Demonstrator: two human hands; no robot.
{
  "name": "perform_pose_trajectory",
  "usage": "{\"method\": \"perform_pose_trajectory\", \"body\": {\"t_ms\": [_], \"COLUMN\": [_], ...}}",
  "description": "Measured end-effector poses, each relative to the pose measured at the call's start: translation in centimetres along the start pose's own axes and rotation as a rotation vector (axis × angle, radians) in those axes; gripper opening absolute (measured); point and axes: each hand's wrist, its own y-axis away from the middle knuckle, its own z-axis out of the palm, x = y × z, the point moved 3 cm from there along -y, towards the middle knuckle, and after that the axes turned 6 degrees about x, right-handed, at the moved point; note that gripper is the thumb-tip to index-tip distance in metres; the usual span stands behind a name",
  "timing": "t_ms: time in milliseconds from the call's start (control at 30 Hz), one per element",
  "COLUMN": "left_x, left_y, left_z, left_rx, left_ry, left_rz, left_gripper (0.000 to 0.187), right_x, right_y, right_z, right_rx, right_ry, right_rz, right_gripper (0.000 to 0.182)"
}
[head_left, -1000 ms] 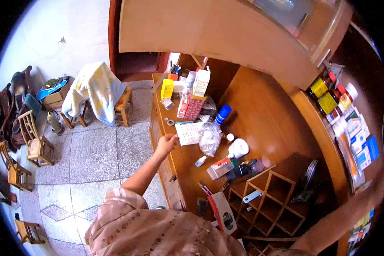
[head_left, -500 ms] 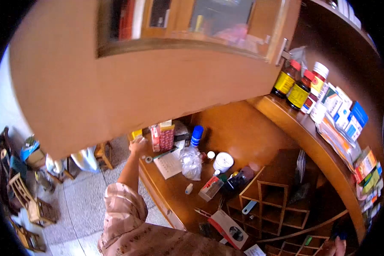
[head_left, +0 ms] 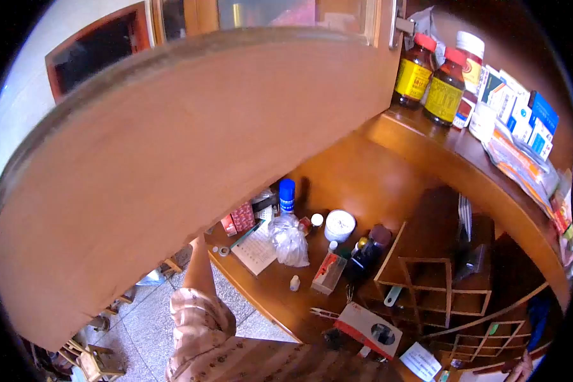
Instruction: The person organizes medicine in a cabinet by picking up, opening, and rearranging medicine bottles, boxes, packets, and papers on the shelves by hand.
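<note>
My left hand (head_left: 198, 241) is almost wholly hidden behind the lower edge of a brown cabinet door (head_left: 197, 140); only the wrist shows below it. Close to it on the wooden surface lie a small tape roll (head_left: 223, 251), a notepad (head_left: 256, 251) and a red patterned box (head_left: 242, 217). At the bottom right edge is my right hand (head_left: 521, 368), partly cut off, its fingers blurred. Dark blue cloth (head_left: 538, 318) hangs just above it, beside a wooden lattice rack (head_left: 484, 340).
A shelf (head_left: 426, 137) at the upper right bears yellow-labelled bottles (head_left: 444, 94) and medicine boxes (head_left: 535, 121). A blue-capped can (head_left: 287, 195), a plastic bag (head_left: 289, 240), a white tub (head_left: 339, 226) and a red-white box (head_left: 368, 330) stand on the desk. Stools (head_left: 99, 361) are at lower left.
The view has shifted, and the cabinet door now covers more of the left side. My left hand, visible beside the boxes before, is now mostly behind the door.
</note>
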Motion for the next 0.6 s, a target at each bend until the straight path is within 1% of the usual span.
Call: {"method": "perform_pose_trajectory", "body": {"t_ms": [33,67,100,167,200,267,300,333,367,400,433,500,567,600], "left_x": [-1.4,-2.0,-1.3,2.3,3.1,4.3,3.0,3.0,2.9,4.6,5.7,6.2,6.6,6.6], "left_y": [-0.5,-2.0,-2.0,-2.5,-3.3,-5.8,-8.1,-10.3,-11.1,-10.9,-11.1,-10.9,-10.5,-10.3], "left_z": [0.5,1.0,0.5,-2.0,-2.1,-2.0,-1.0,-1.1,-0.2,-0.9,-1.2,-1.9,-2.4,-2.7], "left_rx": [0.131,0.181,0.171,0.218,0.209,0.049,0.036,0.125,0.087,0.054,0.02,-0.049,-0.109,-0.135], "left_ry": [0.319,0.316,0.307,0.414,0.409,0.755,0.757,0.452,0.233,0.014,-0.127,-0.198,-0.2,-0.187], "left_rz": [-0.252,-0.267,-0.261,-0.096,-0.09,0.085,0.094,0.194,0.223,0.263,0.304,0.363,0.404,0.427], "left_gripper": [0.03,0.055,0.055,0.077,0.077,0.092,0.092,0.097,0.098,0.1,0.099,0.096,0.094,0.092], "right_x": [-0.3,-0.6,-1.2,-1.9,-1.5,-2.1,-2.5,-3.0,-3.1,-3.1,-3.1,-2.3,1.9,0.7], "right_y": [-0.2,-0.3,-0.4,-0.6,-0.5,-0.7,-0.7,-0.6,-0.5,-0.5,-0.4,-0.5,2.2,2.1], "right_z": [0.1,0.3,0.3,0.4,0.7,1.2,1.3,1.4,1.3,1.1,0.9,1.0,-1.2,-0.8], "right_rx": [0.01,0.017,0.007,-0.015,0.027,0.014,0.008,0.01,0.014,-0.028,-0.067,-0.154,-0.315,-0.299], "right_ry": [-0.046,-0.041,-0.032,0.011,-0.08,-0.071,-0.069,-0.009,0.008,0.036,0.068,-0.028,0.149,0.217], "right_rz": [-0.06,-0.043,-0.036,-0.001,-0.018,-0.008,-0.004,0.062,0.07,0.077,0.087,0.029,0.323,0.196], "right_gripper": [0.023,0.023,0.023,0.022,0.023,0.023,0.024,0.026,0.026,0.027,0.028,0.027,0.026,0.025]}}
